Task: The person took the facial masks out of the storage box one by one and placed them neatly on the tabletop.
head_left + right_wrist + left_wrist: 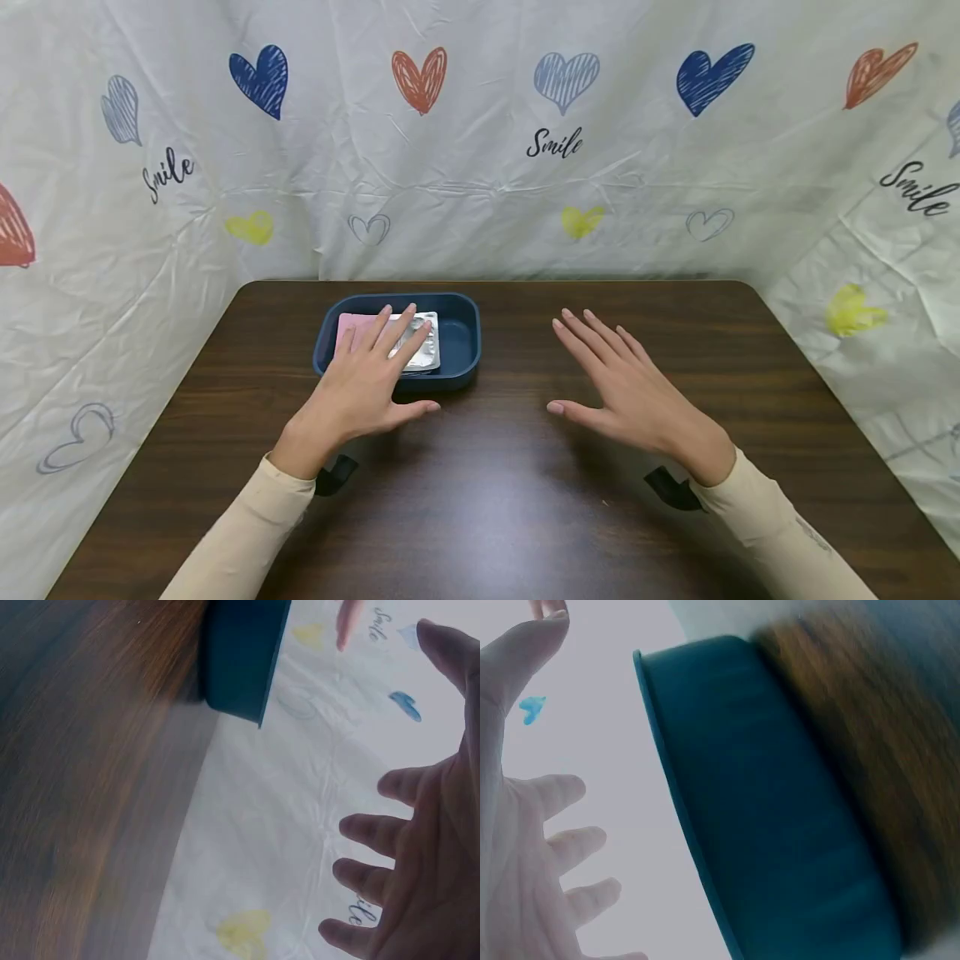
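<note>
On the dark table (487, 492), toward its far left, sits a blue bin (450, 382), probably light, stiff plastic, best held by the rim. The left hand (360, 387) spreads above it, the right hand (637, 392) well apart; both grasp nothing. Inside, partly hidden, lie what seem a silver foil pack (427, 356), likely slippery, easily dented, best edge-pinched, and a pink packet (356, 320).

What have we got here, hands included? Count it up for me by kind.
Hands: 2 (left hand, right hand)
Blue tray: 1
Pink item: 1, partly hidden
Silvery pack: 1
Total: 5 visible; the left hand blocks part of the tray's contents from the head view.
</note>
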Tool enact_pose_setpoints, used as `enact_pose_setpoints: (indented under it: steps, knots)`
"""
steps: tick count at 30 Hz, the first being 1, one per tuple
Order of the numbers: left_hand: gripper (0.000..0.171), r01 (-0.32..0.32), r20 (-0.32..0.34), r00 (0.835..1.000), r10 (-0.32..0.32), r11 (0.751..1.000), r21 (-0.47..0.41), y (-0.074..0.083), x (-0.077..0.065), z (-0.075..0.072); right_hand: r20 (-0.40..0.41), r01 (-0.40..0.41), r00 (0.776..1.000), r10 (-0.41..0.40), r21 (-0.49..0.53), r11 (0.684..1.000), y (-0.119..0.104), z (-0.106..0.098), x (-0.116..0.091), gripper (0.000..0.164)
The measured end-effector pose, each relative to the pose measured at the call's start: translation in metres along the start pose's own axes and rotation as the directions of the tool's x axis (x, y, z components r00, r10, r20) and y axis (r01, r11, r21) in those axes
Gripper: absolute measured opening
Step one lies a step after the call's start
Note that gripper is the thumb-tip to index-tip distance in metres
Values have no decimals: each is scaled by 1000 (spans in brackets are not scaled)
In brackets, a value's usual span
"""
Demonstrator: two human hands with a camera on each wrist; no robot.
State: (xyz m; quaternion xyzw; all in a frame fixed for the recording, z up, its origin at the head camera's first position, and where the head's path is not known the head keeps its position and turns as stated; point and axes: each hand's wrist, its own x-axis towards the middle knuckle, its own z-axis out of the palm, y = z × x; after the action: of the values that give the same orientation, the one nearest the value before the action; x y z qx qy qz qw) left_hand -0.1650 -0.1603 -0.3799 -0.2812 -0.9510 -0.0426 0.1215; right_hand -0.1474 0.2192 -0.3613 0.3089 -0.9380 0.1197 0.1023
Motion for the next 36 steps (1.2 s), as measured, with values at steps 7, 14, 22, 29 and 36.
enact_pose_setpoints:
  steps: [7,14,22,29,36]
  knots:
    - [104,54,-7,998,-54,998,-43,-22,-9,-8,-74,67,995,-65,28,997,-1,1,9,92]
    - [93,70,-101,991,-88,982,-173,-46,-16,-11,-119,58,992,-40,152,987,-1,2,19,85]
    - [75,161,-132,968,-215,929,-334,-69,-20,-9,-197,94,980,-23,359,929,-2,5,34,73]
    - [68,311,-23,928,-372,806,-503,-86,-24,-7,-74,-40,993,96,546,837,-8,10,45,67]
    - [60,518,215,827,-520,555,-651,-97,-29,-6,10,-117,989,145,646,754,-12,19,58,66]
